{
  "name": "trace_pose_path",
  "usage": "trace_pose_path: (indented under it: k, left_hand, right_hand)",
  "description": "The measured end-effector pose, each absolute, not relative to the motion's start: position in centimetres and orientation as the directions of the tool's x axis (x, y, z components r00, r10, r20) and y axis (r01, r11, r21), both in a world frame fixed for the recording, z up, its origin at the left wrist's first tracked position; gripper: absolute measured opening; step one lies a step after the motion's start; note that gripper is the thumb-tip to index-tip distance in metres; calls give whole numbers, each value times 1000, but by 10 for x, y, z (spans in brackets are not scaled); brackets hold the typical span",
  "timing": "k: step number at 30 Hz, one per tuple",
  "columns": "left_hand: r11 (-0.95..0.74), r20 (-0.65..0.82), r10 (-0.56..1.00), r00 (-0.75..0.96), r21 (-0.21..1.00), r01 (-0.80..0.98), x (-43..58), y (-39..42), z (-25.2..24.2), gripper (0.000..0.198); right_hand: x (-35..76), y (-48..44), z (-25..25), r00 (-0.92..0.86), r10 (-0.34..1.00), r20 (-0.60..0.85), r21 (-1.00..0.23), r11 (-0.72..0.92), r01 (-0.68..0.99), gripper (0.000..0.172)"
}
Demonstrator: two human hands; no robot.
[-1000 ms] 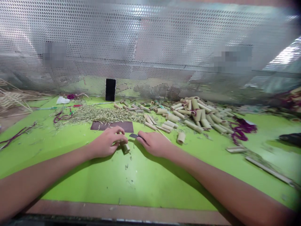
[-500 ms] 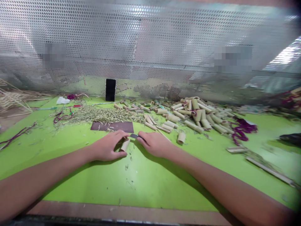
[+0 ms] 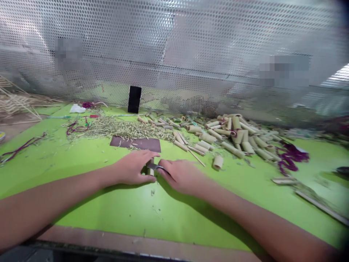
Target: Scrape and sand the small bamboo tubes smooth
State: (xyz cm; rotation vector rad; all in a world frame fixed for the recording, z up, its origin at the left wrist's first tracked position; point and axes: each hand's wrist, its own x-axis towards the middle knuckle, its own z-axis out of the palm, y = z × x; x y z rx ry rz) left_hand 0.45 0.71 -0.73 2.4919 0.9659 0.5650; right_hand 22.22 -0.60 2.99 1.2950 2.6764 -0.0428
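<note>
My left hand (image 3: 139,167) is closed around a short pale bamboo tube (image 3: 152,171), fingers over its far end and thumb at its near end. In my right hand (image 3: 181,174) is a knife (image 3: 153,166) with a dark handle. Its grey blade lies across the tube, pointing left between my left thumb and fingers. Part of the tube is hidden behind the blade and my fingers. Just beyond my hands lies a flat brown strip (image 3: 122,142), perhaps sandpaper, with shavings scattered on it.
A heap of thin shavings (image 3: 117,127) lies beyond the strip. Cut bamboo tubes (image 3: 237,134) pile up at the right, with one lone tube (image 3: 217,162) nearer. A phone (image 3: 134,99) leans against the perforated metal screen (image 3: 191,43). Purple yarn (image 3: 293,155) lies at right.
The knife blade has moved from beside the tube's far end to across its middle. The tube has turned more upright in view. The camera view has shifted and tilted slightly.
</note>
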Motion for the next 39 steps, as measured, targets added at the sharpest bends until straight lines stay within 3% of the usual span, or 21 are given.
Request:
trace_pose_path:
  k: [16,28,39]
  left_hand:
    - [-613,181,723,666,612,500,0,6,-3,50]
    - [-634,203,708,676,603,484,-6,11,-8,39]
    - [-694,215,630,747,587,416,-9,15,-7,34]
  right_hand:
    - [212,-10,34,-549,813,-194,83,571,816,32]
    - [207,-10,38,-541,809,-232,-1,556,831,33]
    - [220,1,37,-654,720,-233,-110,648,753,35]
